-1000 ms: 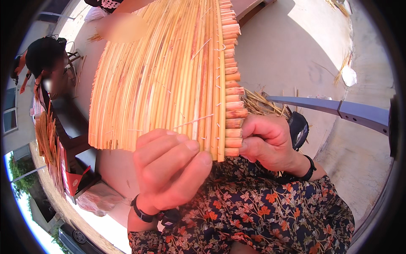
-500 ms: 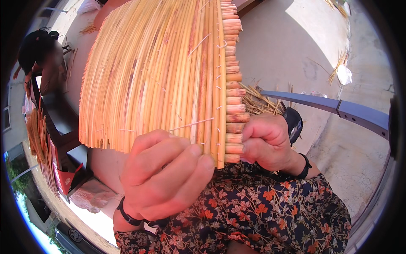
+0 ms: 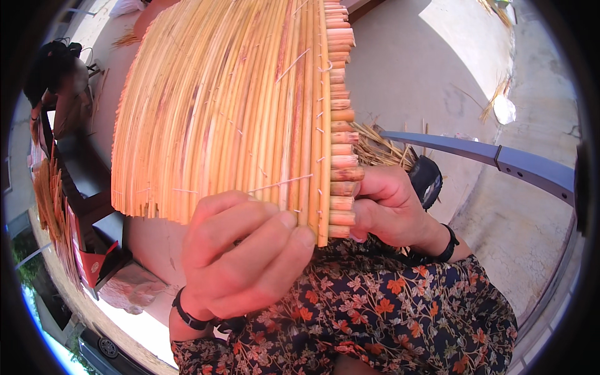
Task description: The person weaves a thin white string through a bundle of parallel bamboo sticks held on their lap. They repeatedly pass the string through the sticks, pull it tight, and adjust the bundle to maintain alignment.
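Observation:
A large woven mat of straw-coloured reeds (image 3: pixel 231 106) stands upright close in front of me, its stitched edge of short cut stalks running down the right side. My left hand (image 3: pixel 240 256) pinches the mat's lower edge between thumb and fingers, near a thin loose strand. My right hand (image 3: pixel 390 206) grips the bottom of the stitched edge from the right side. Both wrists wear dark bands. My lap is covered by dark floral cloth (image 3: pixel 387 319).
A grey metal bar (image 3: pixel 494 156) crosses at the right over a concrete floor (image 3: pixel 437 75). Loose straw (image 3: pixel 384 147) lies behind the mat. Another person (image 3: pixel 59 81) sits at the far left beside stacked woven pieces (image 3: pixel 50 206).
The mat has come closer and fills more of the view. My left hand has shifted slightly along the lower edge; my right hand keeps its grip.

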Demonstrator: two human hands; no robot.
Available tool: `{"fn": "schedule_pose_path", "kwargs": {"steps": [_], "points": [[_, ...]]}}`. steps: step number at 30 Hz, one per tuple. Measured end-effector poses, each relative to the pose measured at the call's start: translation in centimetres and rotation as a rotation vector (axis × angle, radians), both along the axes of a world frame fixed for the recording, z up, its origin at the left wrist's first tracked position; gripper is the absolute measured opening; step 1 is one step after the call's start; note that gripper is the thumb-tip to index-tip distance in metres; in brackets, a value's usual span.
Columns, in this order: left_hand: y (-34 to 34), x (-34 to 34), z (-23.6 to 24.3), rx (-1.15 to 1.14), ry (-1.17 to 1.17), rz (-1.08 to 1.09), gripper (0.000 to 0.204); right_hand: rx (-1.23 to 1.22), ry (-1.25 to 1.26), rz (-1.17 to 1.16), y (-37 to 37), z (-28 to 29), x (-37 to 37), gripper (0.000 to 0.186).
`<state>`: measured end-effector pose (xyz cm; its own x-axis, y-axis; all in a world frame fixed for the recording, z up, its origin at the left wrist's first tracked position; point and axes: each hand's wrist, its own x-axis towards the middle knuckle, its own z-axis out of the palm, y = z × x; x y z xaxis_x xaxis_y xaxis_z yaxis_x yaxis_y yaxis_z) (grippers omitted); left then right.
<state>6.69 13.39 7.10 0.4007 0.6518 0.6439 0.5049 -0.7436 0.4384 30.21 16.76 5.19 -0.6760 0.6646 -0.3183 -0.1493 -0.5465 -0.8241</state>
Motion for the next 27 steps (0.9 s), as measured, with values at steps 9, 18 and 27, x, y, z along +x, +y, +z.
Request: {"fn": "schedule_pose_path", "kwargs": {"steps": [9, 18, 27], "points": [[-0.3, 0.0, 0.0, -0.011, 0.032, 0.007, 0.036, -0.299, 0.254, -0.050, -1.0, -0.1, -0.2, 0.081], [-0.4, 0.5, -0.7, -0.032, 0.089, 0.006, 0.036, -0.277, 0.187, -0.091, -1.9, -0.6, -1.1, 0.074], [-0.4, 0.5, -1.4, -0.049, 0.114, -0.013, 0.038, -0.339, 0.193, -0.189, -3.0, -1.3, -1.6, 0.047]]}}
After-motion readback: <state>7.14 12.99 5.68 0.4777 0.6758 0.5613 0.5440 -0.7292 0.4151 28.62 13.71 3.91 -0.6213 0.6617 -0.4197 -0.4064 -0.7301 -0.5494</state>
